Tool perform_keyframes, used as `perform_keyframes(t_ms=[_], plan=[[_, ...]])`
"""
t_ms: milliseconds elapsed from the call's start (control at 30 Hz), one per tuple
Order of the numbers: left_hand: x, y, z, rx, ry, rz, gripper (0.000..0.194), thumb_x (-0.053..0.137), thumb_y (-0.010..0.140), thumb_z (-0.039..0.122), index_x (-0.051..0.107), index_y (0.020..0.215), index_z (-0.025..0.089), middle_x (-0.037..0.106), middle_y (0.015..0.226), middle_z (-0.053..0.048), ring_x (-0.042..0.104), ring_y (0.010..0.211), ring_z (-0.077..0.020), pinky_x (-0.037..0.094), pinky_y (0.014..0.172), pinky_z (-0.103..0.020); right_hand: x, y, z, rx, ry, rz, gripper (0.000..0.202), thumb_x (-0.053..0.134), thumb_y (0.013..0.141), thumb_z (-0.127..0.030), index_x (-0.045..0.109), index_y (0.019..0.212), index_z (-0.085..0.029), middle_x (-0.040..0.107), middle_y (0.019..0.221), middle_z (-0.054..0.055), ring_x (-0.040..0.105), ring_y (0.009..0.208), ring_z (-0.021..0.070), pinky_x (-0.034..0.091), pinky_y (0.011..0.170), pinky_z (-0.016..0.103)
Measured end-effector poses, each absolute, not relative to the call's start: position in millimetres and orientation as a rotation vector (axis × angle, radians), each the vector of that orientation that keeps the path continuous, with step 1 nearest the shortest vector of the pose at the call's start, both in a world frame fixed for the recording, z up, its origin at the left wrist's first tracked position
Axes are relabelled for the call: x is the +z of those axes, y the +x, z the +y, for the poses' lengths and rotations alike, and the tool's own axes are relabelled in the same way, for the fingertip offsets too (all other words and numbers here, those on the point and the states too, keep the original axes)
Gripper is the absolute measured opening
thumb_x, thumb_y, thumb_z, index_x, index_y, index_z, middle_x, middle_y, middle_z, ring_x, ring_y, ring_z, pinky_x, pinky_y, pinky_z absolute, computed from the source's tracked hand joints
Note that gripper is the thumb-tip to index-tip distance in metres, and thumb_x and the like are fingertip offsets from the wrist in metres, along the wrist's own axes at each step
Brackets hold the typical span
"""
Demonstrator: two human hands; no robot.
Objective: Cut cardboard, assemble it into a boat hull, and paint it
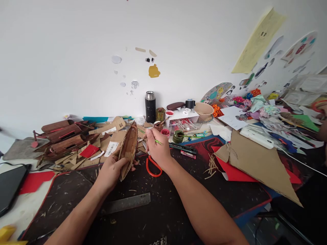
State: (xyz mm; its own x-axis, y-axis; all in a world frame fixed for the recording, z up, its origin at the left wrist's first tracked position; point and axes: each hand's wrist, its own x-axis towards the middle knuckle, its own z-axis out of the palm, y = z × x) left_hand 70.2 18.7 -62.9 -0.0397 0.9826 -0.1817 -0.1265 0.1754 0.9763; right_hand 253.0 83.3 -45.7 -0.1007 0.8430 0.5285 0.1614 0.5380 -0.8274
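A boat-shaped cardboard hull point(129, 146), long, narrow and pointed at its ends, stands tilted up over the dark mat point(189, 190); its curved walls are brown, streaky and uneven at the edge. Dull metal gives the flat ruler point(127, 203) its grey surface, while the scissors point(154, 166) show a smooth, looped orange-red handle. Torn corrugated cardboard point(258, 163) lies over red paper at the right.

The left hand point(114, 168) grips the hull's lower part, thumb laid inside the hollow — its forearm slanting up from the lower left. The right hand point(156, 146) pinches a slim green paintbrush point(158, 142), fingers curled, the brush angled across toward the hull's upper end; its forearm rises from the lower right.
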Motion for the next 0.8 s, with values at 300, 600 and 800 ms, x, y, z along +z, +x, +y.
perform_keyframes(t_ms=[300,600,800], plan=[[-64.3,72.8,18.2,1.121,0.958,1.252,0.072,0.078,0.069,0.032,0.062,0.136,0.010,0.080,0.074,-0.006,0.077,0.068,-0.0273,0.061,0.059,-0.033,-46.4,255.4,87.1,0.769,-0.909,-1.493,0.052,0.042,0.112,-0.066,0.056,0.082,-0.025,0.051,0.051,-0.005,0.060,0.045,0.0145,0.042,0.048,0.025],[-66.1,71.6,20.1,1.094,0.948,1.279,0.056,0.079,0.067,0.034,0.071,0.118,0.012,0.080,0.073,-0.007,0.074,0.061,-0.0260,0.060,0.059,-0.034,-44.2,256.1,88.8,0.764,-0.871,-1.407,0.051,0.044,0.111,-0.067,0.060,0.087,-0.025,0.050,0.050,-0.007,0.059,0.042,0.0136,0.044,0.047,0.025],[-57.7,75.9,19.5,1.166,0.858,1.278,0.047,0.081,0.060,0.034,0.073,0.102,0.013,0.079,0.071,-0.007,0.071,0.058,-0.0223,0.058,0.055,-0.030,-45.7,253.7,84.4,0.781,-0.853,-1.503,0.049,0.042,0.113,-0.063,0.055,0.083,-0.025,0.050,0.050,-0.006,0.058,0.043,0.0140,0.041,0.046,0.025]])
